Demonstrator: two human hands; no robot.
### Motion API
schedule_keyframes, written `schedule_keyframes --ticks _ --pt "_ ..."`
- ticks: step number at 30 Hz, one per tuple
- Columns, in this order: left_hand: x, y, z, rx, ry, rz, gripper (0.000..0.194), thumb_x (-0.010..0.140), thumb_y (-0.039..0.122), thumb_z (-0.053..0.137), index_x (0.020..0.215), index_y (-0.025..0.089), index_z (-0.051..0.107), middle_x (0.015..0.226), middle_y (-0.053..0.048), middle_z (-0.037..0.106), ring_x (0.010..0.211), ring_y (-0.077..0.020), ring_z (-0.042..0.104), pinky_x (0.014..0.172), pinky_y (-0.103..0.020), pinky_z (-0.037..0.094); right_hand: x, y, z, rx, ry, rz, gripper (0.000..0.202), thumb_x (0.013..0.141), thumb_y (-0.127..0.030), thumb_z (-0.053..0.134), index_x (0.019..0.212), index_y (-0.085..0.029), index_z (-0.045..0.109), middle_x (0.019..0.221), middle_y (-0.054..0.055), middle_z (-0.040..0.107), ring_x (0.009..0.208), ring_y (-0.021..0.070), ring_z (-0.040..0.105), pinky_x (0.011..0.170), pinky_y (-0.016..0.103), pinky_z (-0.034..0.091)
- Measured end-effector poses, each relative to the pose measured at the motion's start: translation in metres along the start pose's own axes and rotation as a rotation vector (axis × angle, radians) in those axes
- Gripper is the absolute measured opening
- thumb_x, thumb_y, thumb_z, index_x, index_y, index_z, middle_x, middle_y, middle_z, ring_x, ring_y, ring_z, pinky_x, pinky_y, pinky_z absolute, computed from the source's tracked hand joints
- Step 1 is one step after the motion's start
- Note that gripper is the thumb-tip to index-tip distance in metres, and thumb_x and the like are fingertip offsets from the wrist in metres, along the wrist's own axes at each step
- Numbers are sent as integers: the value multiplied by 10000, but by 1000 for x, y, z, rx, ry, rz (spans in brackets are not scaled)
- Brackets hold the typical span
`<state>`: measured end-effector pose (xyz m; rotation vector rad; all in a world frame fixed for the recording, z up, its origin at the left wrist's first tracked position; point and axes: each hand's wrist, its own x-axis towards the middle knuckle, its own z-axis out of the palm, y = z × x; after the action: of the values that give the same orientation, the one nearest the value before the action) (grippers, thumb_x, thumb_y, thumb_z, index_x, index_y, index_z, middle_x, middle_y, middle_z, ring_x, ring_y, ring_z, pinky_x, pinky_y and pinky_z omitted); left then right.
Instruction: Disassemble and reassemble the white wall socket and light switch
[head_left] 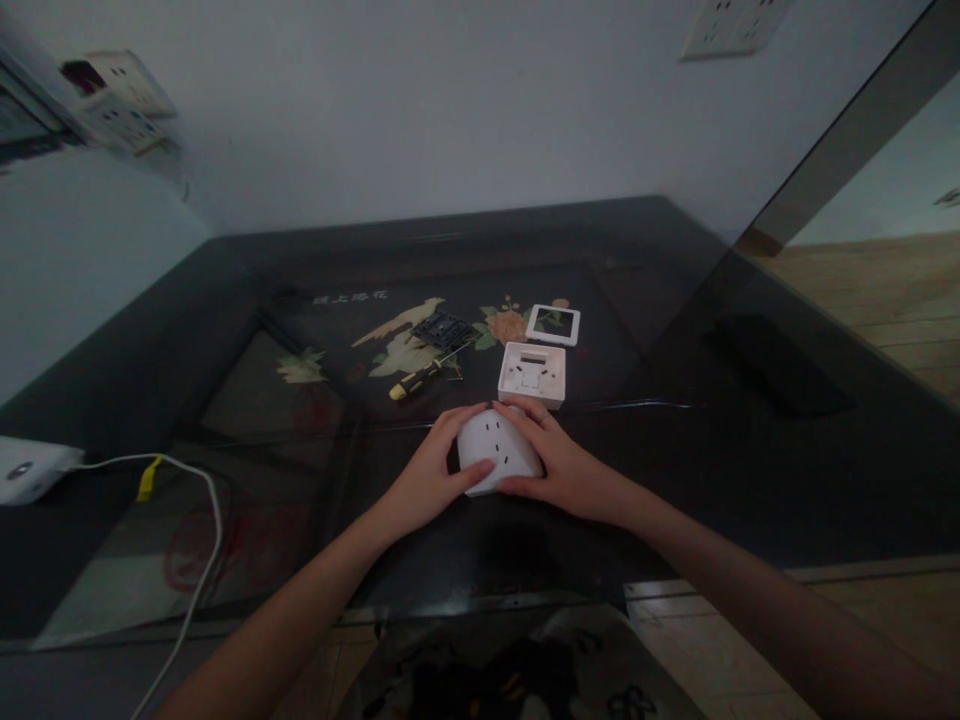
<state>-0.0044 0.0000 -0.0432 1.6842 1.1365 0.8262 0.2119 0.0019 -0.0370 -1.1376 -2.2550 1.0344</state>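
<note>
A white wall socket (498, 447) with dark slots sits near the front of the dark table, its slotted face turned up. My left hand (441, 462) grips its left side, the thumb lying on the face. From the right, my right hand (559, 460) holds it, thumb along the near edge and fingers over the far edge. Just beyond the right hand stands an open white mounting box (532, 373). Behind that lies a white square frame (553, 325). A yellow-and-black screwdriver (420, 380) rests left of the box, its shaft tip by a black plastic plate (442, 331).
Small screws (455, 374) lie beside the screwdriver. At the left, a white device (34, 470) has a white cable (214, 500) with a yellow tag running to the front edge. A dark flat object (780, 362) is on the right. Wall sockets (735, 28) are above the table (637, 540).
</note>
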Motion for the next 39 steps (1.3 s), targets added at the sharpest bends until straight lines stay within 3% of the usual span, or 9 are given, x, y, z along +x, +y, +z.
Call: schedule_keyframes --ticks 7,12,15,24,27,32,39 --pt "-4 -1 0 49 -24 -5 640 825 358 706 1414 252 480 1430 -125 471 1359 -289 434 1179 -514 300 1 -3 4 -17 12 30 864 813 -377 733 1525 -171 290 1566 170 266 1471 288 277 1220 488 241" --pt "-7 -2 3 76 -9 17 632 832 337 693 1416 240 474 1422 -138 483 1345 -318 442 1164 -555 307 4 -5 6 -97 11 71 1085 637 -480 860 1530 -228 298 1548 186 313 1450 371 294 1174 584 296" --pt "-10 -1 4 96 -7 41 591 846 339 674 1395 228 487 1411 -143 517 1326 -324 471 1149 -553 334 1 -11 6 -148 9 108 1109 598 -489 878 1524 -245 320 1500 188 389 1408 396 352 1130 621 346" --pt "-16 4 4 87 -84 36 426 943 361 559 1349 244 501 1397 -116 572 1304 -287 530 1126 -493 409 -19 -15 -3 -200 -88 167 1133 574 -408 901 1530 -216 323 1534 177 375 1409 368 376 1107 546 423" --pt "-17 5 5 79 -96 70 390 961 342 539 1345 280 502 1377 -95 580 1291 -271 544 1105 -479 445 -31 -9 -8 -182 -94 186 1116 588 -383 893 1531 -212 320 1546 175 354 1424 348 365 1135 520 396" --pt "-19 6 6 156 -81 124 330 967 268 522 1292 320 544 1298 -53 613 1215 -232 595 1058 -422 502 -55 9 -20 -97 -7 210 1024 636 -324 866 1515 -240 347 1561 160 313 1435 338 348 1168 537 335" --pt "-24 1 8 185 -70 128 353 972 194 492 1279 364 532 1276 -9 606 1190 -182 605 1048 -358 507 -81 32 -56 -149 214 160 934 702 -408 831 1493 -402 335 1541 88 353 1401 359 409 1109 579 401"
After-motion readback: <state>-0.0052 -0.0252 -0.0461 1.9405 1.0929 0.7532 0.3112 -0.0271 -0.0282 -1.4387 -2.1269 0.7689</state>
